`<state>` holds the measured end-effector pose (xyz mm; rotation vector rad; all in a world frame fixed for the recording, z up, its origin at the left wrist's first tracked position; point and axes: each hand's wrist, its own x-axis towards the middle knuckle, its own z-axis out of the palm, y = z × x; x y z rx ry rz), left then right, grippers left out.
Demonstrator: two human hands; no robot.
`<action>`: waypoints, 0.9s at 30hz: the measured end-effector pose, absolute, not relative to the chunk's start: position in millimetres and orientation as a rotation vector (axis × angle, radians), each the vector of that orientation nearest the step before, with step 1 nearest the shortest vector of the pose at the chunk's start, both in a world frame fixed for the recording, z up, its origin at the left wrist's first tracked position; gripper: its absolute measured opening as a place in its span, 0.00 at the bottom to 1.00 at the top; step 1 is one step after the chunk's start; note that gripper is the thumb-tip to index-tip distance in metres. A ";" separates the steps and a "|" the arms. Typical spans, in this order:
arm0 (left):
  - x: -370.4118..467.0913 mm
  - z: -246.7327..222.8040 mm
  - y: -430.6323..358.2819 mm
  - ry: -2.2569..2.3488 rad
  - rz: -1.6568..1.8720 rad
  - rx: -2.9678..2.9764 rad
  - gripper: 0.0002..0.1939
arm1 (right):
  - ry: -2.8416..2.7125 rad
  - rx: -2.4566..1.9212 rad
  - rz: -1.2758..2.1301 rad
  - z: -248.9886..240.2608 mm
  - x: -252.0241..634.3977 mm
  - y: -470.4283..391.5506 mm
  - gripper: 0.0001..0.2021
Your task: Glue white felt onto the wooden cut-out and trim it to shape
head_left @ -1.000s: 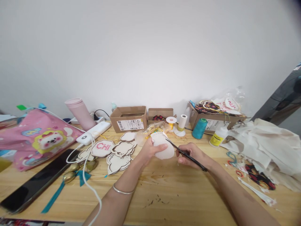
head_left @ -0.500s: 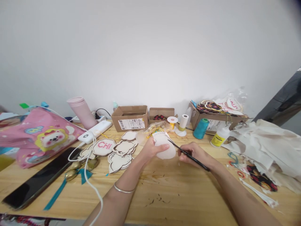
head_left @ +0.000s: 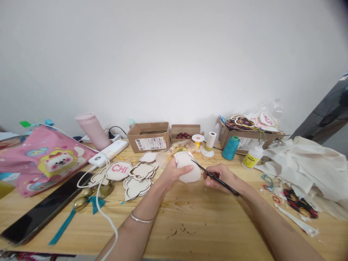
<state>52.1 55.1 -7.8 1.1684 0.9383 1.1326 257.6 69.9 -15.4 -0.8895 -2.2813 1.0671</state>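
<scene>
My left hand (head_left: 175, 173) pinches a white cloud-shaped fabric piece (head_left: 189, 175) above the middle of the table, its thumb lying across the front. My right hand (head_left: 219, 177) is wrapped round a pair of black scissors (head_left: 226, 185). The scissor blades point up and left, and their tip meets the upper right edge of the fabric piece. Whether the blades are parted is too small to tell. Left of my left hand lie several cream cloud-shaped pieces with dark outlines (head_left: 137, 186), and one piece with pink CHI lettering (head_left: 119, 169).
Along the wall stand a cardboard box (head_left: 148, 137), a teal thread cone (head_left: 231, 148), a glue bottle (head_left: 252, 156) and a filled carton (head_left: 246, 139). Cream cloth (head_left: 307, 166) is heaped at right. A white cable (head_left: 107, 216) crosses my left forearm near a phone (head_left: 46, 208) and pink bag (head_left: 51, 159).
The whole view has shifted slightly, so most things appear a little further left. Both hands keep their hold, and the scissor tip stays at the fabric's upper right edge.
</scene>
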 end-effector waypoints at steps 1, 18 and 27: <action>52.0 -8.4 55.7 0.935 1.141 1.174 0.20 | -2.277 -0.868 1.083 -16.4 257.8 70.0 0.19; 54.3 -5.9 56.8 1.031 1.281 1.239 0.20 | -1.859 -1.218 0.924 -10.6 250.3 75.1 0.22; 51.6 -3.0 52.8 1.189 1.617 2.509 0.12 | -1.222 -0.988 1.347 -7.0 228.4 59.1 0.24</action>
